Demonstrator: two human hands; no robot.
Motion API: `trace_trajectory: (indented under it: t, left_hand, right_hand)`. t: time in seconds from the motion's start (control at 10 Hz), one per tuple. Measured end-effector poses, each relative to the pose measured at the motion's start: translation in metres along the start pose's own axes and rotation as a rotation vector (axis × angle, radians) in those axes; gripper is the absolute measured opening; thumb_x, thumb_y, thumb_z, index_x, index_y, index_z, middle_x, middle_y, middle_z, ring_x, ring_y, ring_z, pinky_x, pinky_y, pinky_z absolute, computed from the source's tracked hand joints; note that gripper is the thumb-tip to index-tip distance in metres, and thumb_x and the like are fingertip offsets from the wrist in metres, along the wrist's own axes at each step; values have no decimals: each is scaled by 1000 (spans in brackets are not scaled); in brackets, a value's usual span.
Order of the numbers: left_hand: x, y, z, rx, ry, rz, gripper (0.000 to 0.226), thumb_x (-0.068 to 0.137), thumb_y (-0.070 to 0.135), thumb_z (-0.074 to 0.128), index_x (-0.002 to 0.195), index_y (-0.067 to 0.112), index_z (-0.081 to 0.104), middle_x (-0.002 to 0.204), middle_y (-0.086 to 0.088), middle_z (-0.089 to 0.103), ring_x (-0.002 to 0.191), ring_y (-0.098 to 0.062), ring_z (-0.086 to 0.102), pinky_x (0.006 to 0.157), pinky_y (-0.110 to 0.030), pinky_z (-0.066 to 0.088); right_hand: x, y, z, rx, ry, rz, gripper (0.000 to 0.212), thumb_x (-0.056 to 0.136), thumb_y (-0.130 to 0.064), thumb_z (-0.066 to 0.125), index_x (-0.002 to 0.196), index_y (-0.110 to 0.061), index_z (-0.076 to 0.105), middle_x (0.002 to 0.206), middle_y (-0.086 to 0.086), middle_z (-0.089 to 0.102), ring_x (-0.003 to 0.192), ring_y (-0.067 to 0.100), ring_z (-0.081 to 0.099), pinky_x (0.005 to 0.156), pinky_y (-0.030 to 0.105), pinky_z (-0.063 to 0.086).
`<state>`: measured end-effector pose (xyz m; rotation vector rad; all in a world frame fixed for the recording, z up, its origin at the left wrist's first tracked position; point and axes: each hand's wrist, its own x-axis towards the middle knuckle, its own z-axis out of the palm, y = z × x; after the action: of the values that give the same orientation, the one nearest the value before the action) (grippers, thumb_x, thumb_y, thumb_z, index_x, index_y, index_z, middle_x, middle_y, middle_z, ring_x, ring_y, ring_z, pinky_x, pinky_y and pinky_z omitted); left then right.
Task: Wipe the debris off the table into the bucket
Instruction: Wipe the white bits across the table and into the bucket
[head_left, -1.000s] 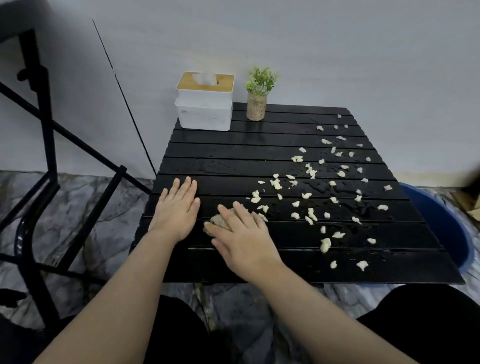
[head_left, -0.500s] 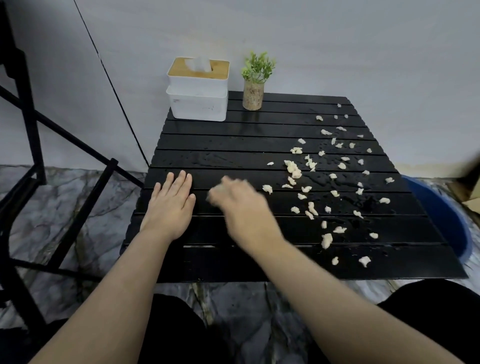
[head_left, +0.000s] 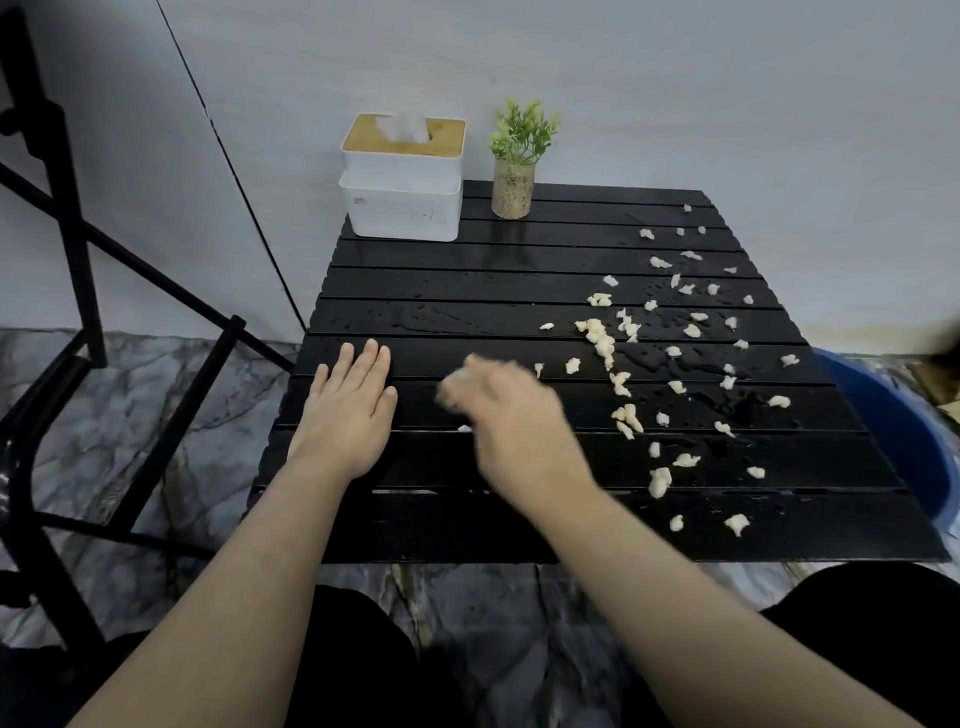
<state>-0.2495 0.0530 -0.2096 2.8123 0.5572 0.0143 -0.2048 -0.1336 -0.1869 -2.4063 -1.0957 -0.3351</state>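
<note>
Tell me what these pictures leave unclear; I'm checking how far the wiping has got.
- Right hand, head view: motion blur smears the fingers, so what it grips, if anything, cannot be read.
- Blue bucket, head view: the black slatted table covers its near side and the frame edge crops the rest; its contents are hidden.
- Floor below the table: hidden by the slats, so fallen debris cannot be checked.

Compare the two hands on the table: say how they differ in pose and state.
The left hand lies flat and sharp, fingers together, palm down on the slats; the right hand is motion-blurred and curled, with something pale at its fingertips. The left hand sits over bare slats; the right hand is nearer the debris. Both are bare and over the black table.
</note>
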Motion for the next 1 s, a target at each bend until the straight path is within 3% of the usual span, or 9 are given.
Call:
trace_trajectory:
  t: [0.1, 0.2, 0.3, 0.4, 0.5, 0.6, 0.7, 0.8, 1.0]
  left_hand:
    - [0, 1, -1, 13, -3, 5, 52, 98, 31, 19, 147, 20, 5, 158, 5, 0, 146, -15, -7, 118, -36, -4]
    - [-1, 1, -2, 7, -4, 3, 52, 98, 32, 18, 147, 21, 5, 158, 5, 0, 145, -15, -7, 119, -36, -5]
    - [-2, 0, -2, 5, -2, 4, 52, 98, 33, 17, 147, 22, 4, 158, 5, 0, 145, -14, -8, 119, -36, -5]
    - [-2, 0, -2, -1, -4, 4, 52, 98, 33, 16, 147, 22, 4, 158, 6, -1, 145, -14, -8, 119, -36, -5]
    - [-2, 0, -2, -8, -3, 8, 52, 98, 33, 16, 147, 22, 4, 158, 6, 0, 145, -14, -8, 119, -36, -5]
    - [-2, 0, -2, -3, -2, 13, 52, 98, 33, 17, 147, 21, 5, 158, 5, 0, 146, -15, -7, 119, -36, -4]
    - [-2, 0, -2, -5, -7, 13, 52, 98, 32, 17, 147, 21, 6, 158, 5, 0, 146, -15, -7, 119, -36, -4]
    - [-2, -1, -2, -13, -3, 14, 52, 98, 33, 17, 147, 21, 5, 158, 5, 0, 146, -15, -7, 119, -36, -5]
    - [-2, 0, -1, 3, 7, 15, 52, 98, 33, 16, 147, 21, 4, 158, 4, -1, 146, -16, -8, 119, -37, -4]
  right_hand:
    - [-23, -21, 16, -65, -103, -77, 33, 85, -33, 43, 112, -29, 61, 126, -1, 60, 121, 28, 50, 94, 51, 40]
    - [-18, -8, 18, -86, -58, -87, 23, 81, -23, 54, 101, -27, 65, 115, -5, 65, 108, 27, 56, 78, 43, 48]
    - [-23, 13, 3, -167, -44, 29, 25, 68, -14, 57, 88, -27, 65, 101, -9, 67, 92, 26, 59, 63, 34, 44]
    - [-37, 35, -18, -235, -35, 172, 26, 61, -4, 60, 81, -20, 65, 94, -3, 68, 87, 32, 59, 63, 39, 45]
    - [-30, 27, -26, -250, 45, 283, 22, 61, -7, 55, 78, -18, 65, 89, -1, 67, 85, 33, 58, 61, 39, 43]
    - [-11, -13, -7, -196, 40, 160, 25, 65, -14, 53, 84, -23, 66, 94, -2, 67, 89, 30, 58, 63, 36, 42]
    - [-7, -36, 15, -160, -43, 35, 37, 71, -16, 33, 86, -19, 67, 95, 0, 66, 88, 30, 58, 64, 37, 41]
    - [-16, -9, 2, -208, -96, 95, 38, 67, -18, 31, 85, -22, 64, 96, -1, 66, 89, 30, 57, 65, 38, 41]
    - [-30, 16, -17, -352, -102, 298, 23, 55, -6, 63, 75, -16, 64, 82, 5, 65, 78, 33, 58, 60, 41, 44]
